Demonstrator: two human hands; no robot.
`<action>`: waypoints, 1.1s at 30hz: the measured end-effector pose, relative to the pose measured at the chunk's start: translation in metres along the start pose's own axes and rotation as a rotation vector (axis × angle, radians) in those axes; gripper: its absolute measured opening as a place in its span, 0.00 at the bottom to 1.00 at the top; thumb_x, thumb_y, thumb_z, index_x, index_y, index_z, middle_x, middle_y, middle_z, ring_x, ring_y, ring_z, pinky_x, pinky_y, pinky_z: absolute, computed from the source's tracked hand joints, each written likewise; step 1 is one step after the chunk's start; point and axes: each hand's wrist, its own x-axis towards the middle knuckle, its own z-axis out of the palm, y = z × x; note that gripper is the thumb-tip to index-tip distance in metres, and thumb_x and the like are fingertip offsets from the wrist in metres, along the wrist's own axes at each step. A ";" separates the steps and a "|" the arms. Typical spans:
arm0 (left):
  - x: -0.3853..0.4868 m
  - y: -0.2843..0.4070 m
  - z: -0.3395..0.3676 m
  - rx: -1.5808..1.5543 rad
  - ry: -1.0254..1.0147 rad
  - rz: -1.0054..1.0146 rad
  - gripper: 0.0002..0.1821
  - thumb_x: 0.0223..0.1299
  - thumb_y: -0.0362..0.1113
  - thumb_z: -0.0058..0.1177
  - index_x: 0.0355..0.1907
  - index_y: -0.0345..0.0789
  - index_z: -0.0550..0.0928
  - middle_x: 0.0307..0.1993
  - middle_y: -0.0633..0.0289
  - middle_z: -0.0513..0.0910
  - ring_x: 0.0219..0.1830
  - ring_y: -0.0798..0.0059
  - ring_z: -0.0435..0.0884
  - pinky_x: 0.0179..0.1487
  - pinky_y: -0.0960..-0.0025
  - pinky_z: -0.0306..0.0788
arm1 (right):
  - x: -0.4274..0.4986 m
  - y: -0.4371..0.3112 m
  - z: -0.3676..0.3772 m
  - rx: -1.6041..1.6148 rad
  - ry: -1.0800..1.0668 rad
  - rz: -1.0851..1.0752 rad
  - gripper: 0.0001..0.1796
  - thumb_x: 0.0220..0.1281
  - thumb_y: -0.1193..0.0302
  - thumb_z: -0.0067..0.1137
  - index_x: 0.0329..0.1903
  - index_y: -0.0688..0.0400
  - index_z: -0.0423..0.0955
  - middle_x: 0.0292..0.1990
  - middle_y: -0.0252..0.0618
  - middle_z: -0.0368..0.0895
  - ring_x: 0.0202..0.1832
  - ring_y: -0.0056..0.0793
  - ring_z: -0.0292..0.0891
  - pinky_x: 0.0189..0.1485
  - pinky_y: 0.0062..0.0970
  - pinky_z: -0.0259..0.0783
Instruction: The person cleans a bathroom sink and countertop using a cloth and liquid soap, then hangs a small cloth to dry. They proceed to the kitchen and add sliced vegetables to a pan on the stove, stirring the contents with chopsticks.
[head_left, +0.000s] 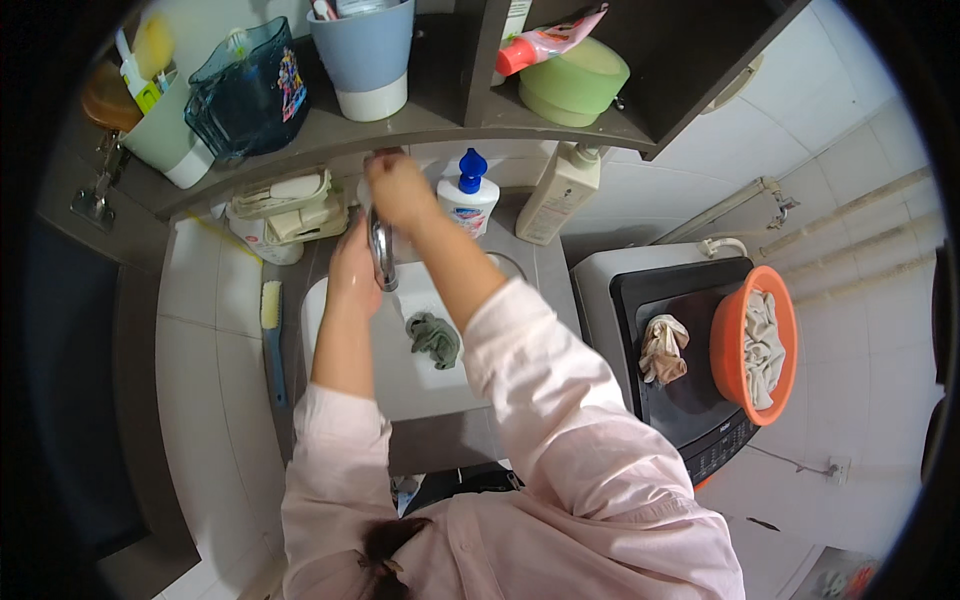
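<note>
A chrome faucet (382, 251) rises over a white washbasin (420, 401). My left hand (356, 270) is against the left side of the faucet, its fingers partly hidden. Above it, my right hand (397, 184) is at the top of the faucet, blurred, and whether it grips the handle is unclear. A crumpled grey-green cloth (433, 340) lies wet in the basin, below the spout and touched by neither hand.
Behind the basin stand a pump soap bottle (466, 202), a beige bottle (559, 196) and a soap rack (300, 210). A scrub brush (274, 345) lies left. On the washing machine (682, 289) are a stained cloth (664, 347) and an orange basin (727, 345) of fabric. A shelf (442, 124) overhangs.
</note>
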 end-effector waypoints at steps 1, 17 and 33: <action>-0.009 -0.008 0.000 -0.050 -0.031 0.095 0.15 0.66 0.46 0.43 0.40 0.37 0.77 0.30 0.69 0.76 0.30 0.83 0.71 0.33 0.76 0.64 | -0.017 0.000 0.011 -0.019 0.095 -0.247 0.16 0.61 0.73 0.41 0.48 0.68 0.71 0.60 0.70 0.55 0.59 0.62 0.58 0.59 0.36 0.61; 0.045 0.004 0.000 -0.078 -0.095 0.046 0.11 0.65 0.42 0.45 0.38 0.36 0.76 0.26 0.66 0.78 0.25 0.78 0.77 0.32 0.76 0.74 | 0.032 0.012 -0.001 -0.415 -0.091 -0.043 0.18 0.60 0.70 0.45 0.50 0.67 0.70 0.44 0.55 0.77 0.52 0.44 0.72 0.48 0.34 0.69; -0.009 -0.102 -0.091 0.048 0.080 -0.150 0.12 0.59 0.40 0.53 0.44 0.39 0.74 0.35 0.67 0.79 0.36 0.78 0.78 0.39 0.76 0.70 | -0.149 0.240 0.052 -0.757 -0.223 0.463 0.25 0.52 0.68 0.57 0.56 0.48 0.68 0.44 0.50 0.73 0.49 0.46 0.71 0.53 0.36 0.68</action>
